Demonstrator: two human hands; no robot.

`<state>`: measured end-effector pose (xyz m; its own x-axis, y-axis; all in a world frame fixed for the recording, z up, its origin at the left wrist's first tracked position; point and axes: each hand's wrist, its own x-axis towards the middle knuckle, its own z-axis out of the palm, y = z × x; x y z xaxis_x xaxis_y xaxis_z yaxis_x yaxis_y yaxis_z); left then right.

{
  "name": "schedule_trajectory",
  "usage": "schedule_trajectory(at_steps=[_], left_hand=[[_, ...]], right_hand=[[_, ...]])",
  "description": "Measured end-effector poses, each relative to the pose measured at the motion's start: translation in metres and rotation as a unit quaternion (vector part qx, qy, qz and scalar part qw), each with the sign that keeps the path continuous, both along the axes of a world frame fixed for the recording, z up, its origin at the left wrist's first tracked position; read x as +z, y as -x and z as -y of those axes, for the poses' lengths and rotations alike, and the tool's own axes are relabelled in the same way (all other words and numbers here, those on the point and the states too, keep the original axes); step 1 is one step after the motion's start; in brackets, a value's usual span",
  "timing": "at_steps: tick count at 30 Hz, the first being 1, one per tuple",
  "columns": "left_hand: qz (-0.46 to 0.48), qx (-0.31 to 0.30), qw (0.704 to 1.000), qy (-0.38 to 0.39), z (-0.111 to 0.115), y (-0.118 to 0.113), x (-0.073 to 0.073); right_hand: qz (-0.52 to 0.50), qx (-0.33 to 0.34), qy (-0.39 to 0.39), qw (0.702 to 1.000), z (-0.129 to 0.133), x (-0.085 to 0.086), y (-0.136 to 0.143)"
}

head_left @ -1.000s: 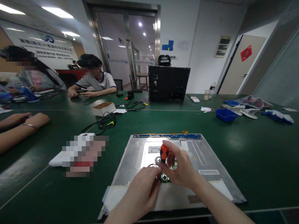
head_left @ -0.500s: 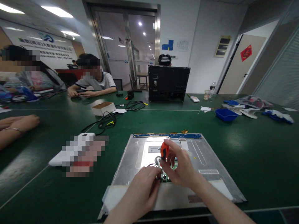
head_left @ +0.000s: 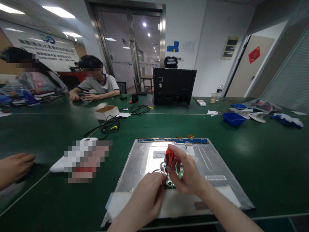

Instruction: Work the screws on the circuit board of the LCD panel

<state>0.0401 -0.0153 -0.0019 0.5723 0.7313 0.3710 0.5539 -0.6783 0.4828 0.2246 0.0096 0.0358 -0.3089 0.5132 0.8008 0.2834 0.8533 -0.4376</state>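
My right hand (head_left: pixel 187 170) is closed around the orange-and-black handle of a screwdriver (head_left: pixel 169 157), which stands nearly upright. Its tip points down at a small green circuit board (head_left: pixel 180 175), partly covered by my fingers. My left hand (head_left: pixel 149 190) is closed beside the shaft, fingertips low at the board; what they pinch, if anything, is hidden. The board sits on a flat silver display panel (head_left: pixel 207 161) lying on the green table. A blue circuit strip (head_left: pixel 154 140) runs along the panel's far edge, and a white ribbon cable (head_left: pixel 190 149) comes off it.
At left lie a white device (head_left: pixel 60 163) and a co-worker's hand (head_left: pixel 16 167). Beyond are black cables (head_left: pixel 109 127), an open cardboard box (head_left: pixel 107 112) and a black monitor-like casing (head_left: pixel 175 87). A blue tray (head_left: pixel 233 119) and gloves (head_left: pixel 288 120) lie at right. Other people sit across the table.
The screwdriver handle has turned slightly and leans a little differently in my right hand. My left hand stays put. The co-worker's hand at left has moved down, nearer on the table.
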Motion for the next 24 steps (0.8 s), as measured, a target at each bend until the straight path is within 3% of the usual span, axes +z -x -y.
schedule_trajectory(at_steps=[11,19,24], left_hand=[[0.006,-0.003,1.000,0.017,0.0006,0.0005,-0.0009],[0.002,-0.005,1.000,0.024,0.0009,0.0003,0.0008],[0.000,-0.007,1.000,0.029,0.0012,0.0002,0.0028]], right_hand=[[0.002,-0.052,-0.030,0.998,-0.0015,-0.0022,0.0019],[0.000,-0.012,-0.030,0.999,-0.0001,0.0022,0.0001],[-0.004,-0.042,-0.037,0.998,-0.0002,0.0006,0.0019]])
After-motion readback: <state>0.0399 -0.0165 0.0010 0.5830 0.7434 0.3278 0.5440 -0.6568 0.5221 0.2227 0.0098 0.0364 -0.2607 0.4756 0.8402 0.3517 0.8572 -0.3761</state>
